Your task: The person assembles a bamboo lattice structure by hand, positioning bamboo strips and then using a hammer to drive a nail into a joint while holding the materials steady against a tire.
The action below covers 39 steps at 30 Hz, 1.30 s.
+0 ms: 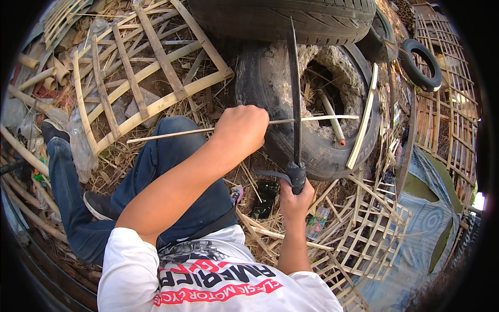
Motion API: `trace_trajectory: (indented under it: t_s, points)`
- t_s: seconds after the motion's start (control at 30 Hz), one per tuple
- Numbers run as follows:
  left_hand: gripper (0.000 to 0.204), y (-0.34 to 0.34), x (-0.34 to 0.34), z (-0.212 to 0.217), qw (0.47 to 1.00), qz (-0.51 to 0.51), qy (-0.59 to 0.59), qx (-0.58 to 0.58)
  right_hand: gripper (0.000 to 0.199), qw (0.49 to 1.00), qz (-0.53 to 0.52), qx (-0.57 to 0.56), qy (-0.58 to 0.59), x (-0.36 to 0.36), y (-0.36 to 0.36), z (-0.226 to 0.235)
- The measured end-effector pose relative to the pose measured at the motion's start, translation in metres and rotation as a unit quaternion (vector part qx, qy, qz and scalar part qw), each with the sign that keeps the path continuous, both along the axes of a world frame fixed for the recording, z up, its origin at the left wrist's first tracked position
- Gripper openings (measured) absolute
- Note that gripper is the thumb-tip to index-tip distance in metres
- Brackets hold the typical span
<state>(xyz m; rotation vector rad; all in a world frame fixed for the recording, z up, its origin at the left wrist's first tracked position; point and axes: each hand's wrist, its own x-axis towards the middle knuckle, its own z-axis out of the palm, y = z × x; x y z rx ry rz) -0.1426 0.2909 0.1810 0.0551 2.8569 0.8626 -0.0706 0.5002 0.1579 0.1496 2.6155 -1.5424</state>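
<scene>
My left hand [242, 128] is closed around a thin, pale bamboo strip [174, 135], which sticks out on both sides of the fist. My right hand [298, 199] grips the black wrapped handle of a long knife [296, 99]. Its dark, narrow blade points away from me and crosses the strip just right of my left fist; whether the edge touches the strip I cannot tell. Below both lies a worn tire [332, 167] with a rough, pale crust inside its ring. A wider split bamboo piece [364, 117] leans on the tire's right side.
Another tire [280, 21] stands at the far side, and a small tire [422, 66] lies far right. A bamboo lattice [140, 111] is at the left, a finer woven one [371, 242] at the lower right. Blue cloth [416, 234] lies beyond it. A bamboo stick [332, 117] rests inside the tire.
</scene>
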Motion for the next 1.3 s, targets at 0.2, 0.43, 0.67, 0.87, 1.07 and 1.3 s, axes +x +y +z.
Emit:
trace_trajectory:
  t_s: [0.2, 0.43, 0.67, 0.87, 1.07, 1.3]
  points:
    - [0.009, 0.004, -0.002, -0.040, 1.000, 0.000, 0.014, -0.012, 0.022, 0.998, 0.015, 0.059, -0.024, -0.001, 0.003, -0.025]
    - [0.009, 0.002, -0.002, -0.003, 1.000, -0.008, -0.008, -0.020, 0.020, 1.000, -0.007, 0.018, -0.014, 0.002, 0.001, 0.005]
    - [0.007, 0.011, 0.000, -0.046, 0.999, 0.004, 0.017, -0.044, 0.022, 0.998, 0.016, 0.052, -0.018, -0.001, 0.005, -0.031]
    - [0.006, 0.011, 0.001, -0.044, 0.997, 0.016, 0.053, -0.052, 0.027, 0.996, 0.024, 0.085, -0.027, -0.003, 0.000, -0.019]
    - [0.005, 0.009, 0.006, -0.010, 0.996, 0.023, 0.076, -0.031, 0.025, 1.000, -0.012, 0.005, 0.028, 0.009, -0.002, 0.012]
    - [0.008, 0.019, 0.009, -0.045, 0.999, 0.022, 0.012, -0.033, 0.022, 0.998, 0.004, 0.059, 0.011, 0.008, 0.001, -0.028]
